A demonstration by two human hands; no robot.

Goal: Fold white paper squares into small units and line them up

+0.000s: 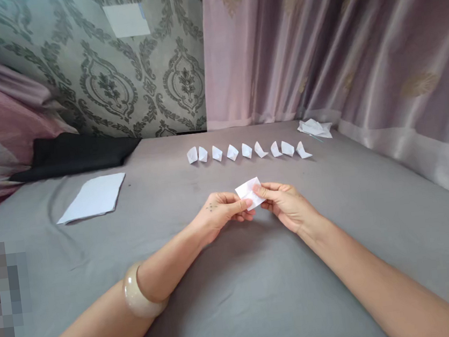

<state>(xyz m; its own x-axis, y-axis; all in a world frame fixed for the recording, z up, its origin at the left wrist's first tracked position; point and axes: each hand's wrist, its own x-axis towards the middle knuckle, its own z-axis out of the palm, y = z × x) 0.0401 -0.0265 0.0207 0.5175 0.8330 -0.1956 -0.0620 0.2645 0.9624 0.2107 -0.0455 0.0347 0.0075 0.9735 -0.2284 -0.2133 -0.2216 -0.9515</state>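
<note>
Watching remotely with the held paper as my clock's centre and twelve pointing away from me, I find a black cloth (pixel 81 155) at ten o'clock and a stack of white sheets (pixel 94 199) at nine, both on a grey covered surface (pixel 178 190). A pale bangle (pixel 132 295) rings my left forearm at eight. My left hand (pixel 215 213) comes in between eight and nine, its thumb laid over the near edge of the small white paper (pixel 247 189), fingers curled beneath, pinching it. The paper hangs above the surface, squarish, so I cannot name a long axis; its far edge slants up toward two. Nine folded white papers (pixel 247 151) stand in a row beyond it, spanning half past ten to two. My right hand (pixel 291 204) enters between three and four, fingers closed on the right side, thumb pressed farther up the face than the left one. Neither hand is nearer: both touch the paper. At two, past the row, rests a pile of loose paper (pixel 314 127).
</note>
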